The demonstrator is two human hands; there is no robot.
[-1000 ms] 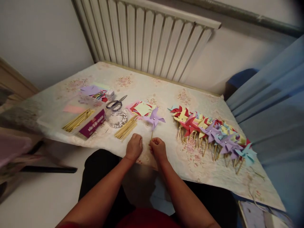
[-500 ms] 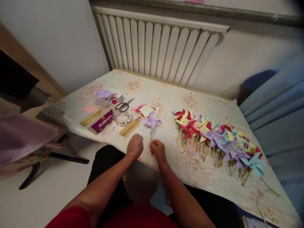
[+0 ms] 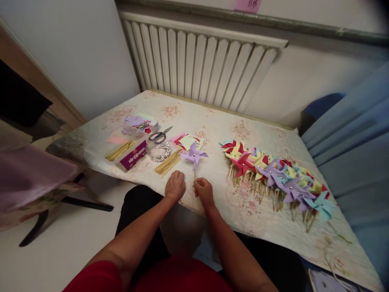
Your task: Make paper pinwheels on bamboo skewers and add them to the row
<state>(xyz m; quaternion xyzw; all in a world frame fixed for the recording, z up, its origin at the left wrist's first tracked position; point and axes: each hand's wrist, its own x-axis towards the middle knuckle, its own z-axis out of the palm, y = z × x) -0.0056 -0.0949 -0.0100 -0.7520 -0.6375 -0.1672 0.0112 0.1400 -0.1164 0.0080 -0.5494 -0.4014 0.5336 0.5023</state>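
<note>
Between the fingers of my right hand (image 3: pixel 203 191) is the thin stick of a purple paper pinwheel (image 3: pixel 194 155), which stands upright above the hand. My left hand (image 3: pixel 175 185) rests closed on the table's near edge, just left of the stick; what its fingers hold, if anything, is hidden. Beyond that hand lies a bundle of wooden sticks (image 3: pixel 167 163). Next to the pinwheel is a small pile of coloured paper pieces (image 3: pixel 187 142). A clear round dish of silvery pins (image 3: pixel 160 152) sits beyond the sticks, with dark-handled scissors (image 3: pixel 158 137) behind it.
Many finished pinwheels (image 3: pixel 273 172) lie in a long row on the right of the flowered tablecloth (image 3: pixel 219 125). At left stand a purple-fronted box (image 3: pixel 132 156) with sticks and a container of paper pieces (image 3: pixel 138 123). A radiator (image 3: pixel 200 65) backs the table; a chair (image 3: pixel 36 178) stands left.
The view has tilted slightly, so everything sits a little differently in the picture. Both hands keep their places, and the pinwheel stays in my right hand.
</note>
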